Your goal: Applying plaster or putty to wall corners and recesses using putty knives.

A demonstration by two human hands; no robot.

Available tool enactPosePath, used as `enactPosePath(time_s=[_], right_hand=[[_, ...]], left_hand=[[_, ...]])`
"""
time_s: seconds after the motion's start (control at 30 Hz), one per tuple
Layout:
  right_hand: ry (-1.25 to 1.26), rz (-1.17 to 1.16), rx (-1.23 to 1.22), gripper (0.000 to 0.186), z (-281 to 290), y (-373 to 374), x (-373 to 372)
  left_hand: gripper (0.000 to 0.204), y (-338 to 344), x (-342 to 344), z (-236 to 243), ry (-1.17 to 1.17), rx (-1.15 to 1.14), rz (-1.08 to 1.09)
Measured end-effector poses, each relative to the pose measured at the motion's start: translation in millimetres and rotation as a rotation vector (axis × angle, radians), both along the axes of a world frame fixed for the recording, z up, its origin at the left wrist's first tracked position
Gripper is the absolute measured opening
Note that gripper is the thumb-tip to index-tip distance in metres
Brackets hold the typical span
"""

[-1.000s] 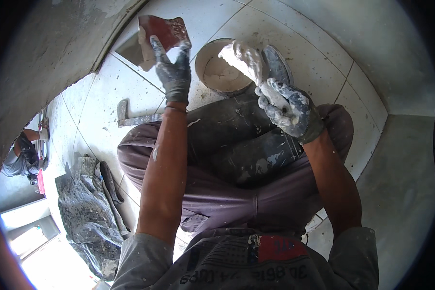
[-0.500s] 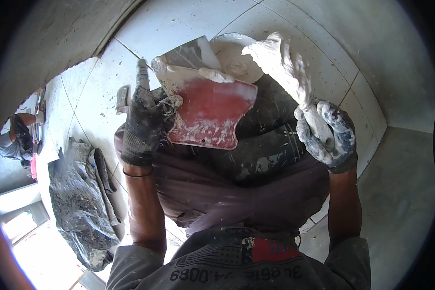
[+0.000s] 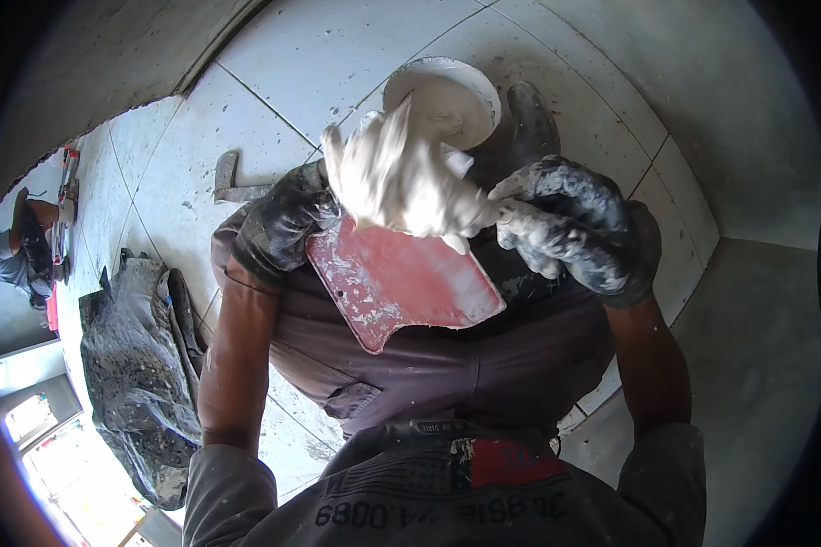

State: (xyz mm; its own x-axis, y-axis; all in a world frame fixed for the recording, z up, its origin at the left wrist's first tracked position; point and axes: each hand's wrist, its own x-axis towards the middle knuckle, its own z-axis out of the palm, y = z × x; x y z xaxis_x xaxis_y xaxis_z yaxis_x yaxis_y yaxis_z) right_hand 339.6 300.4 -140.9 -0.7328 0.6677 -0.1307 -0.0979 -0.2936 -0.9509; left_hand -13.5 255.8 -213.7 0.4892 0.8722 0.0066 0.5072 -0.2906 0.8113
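My left hand [image 3: 287, 223], in a dark putty-smeared glove, is closed on the edge of a red plastic putty board [image 3: 401, 283] tilted above my lap. In my right hand [image 3: 574, 232], gloved and caked with white, is a putty knife whose blade is buried in a thick mass of wet white putty [image 3: 410, 178]. That mass hangs over the board's far edge and hides it, along with some of my left fingers. Just beyond stands a round tub [image 3: 485, 87] of white putty. I cannot make out the grey blade seen earlier beside the board.
An L-shaped grey piece [image 3: 228, 175] lies on the spattered tiles [image 3: 274, 68] near my left hand. A crumpled, stained dark sheet or bag [image 3: 142, 365] is at the left. Farther left another person [image 3: 28, 246] is on the floor. Walls rise at upper left and right.
My right hand has brought the putty-laden knife left and down, over the board. My left hand has turned the board and drawn it nearer; its straightened finger is now bent in.
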Motion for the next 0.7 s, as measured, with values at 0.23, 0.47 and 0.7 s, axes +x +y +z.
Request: enactPosePath(time_s=[0.23,0.47,0.7], right_hand=[[-0.011,-0.095,0.613,0.037,-26.3,-4.2,-8.4],[-0.017,0.046,0.509,0.028,-39.5,-7.8,-0.4],[0.043,-0.066,0.57,0.058,-51.2,-7.7,40.3]], left_hand=[[0.064,-27.1,24.0,7.4,0.829,0.689,0.085],[0.049,-10.8,6.3,3.3,-0.371,-0.448,0.102],[0.037,-19.7,17.7,-0.7,-1.433,-1.129,0.681]])
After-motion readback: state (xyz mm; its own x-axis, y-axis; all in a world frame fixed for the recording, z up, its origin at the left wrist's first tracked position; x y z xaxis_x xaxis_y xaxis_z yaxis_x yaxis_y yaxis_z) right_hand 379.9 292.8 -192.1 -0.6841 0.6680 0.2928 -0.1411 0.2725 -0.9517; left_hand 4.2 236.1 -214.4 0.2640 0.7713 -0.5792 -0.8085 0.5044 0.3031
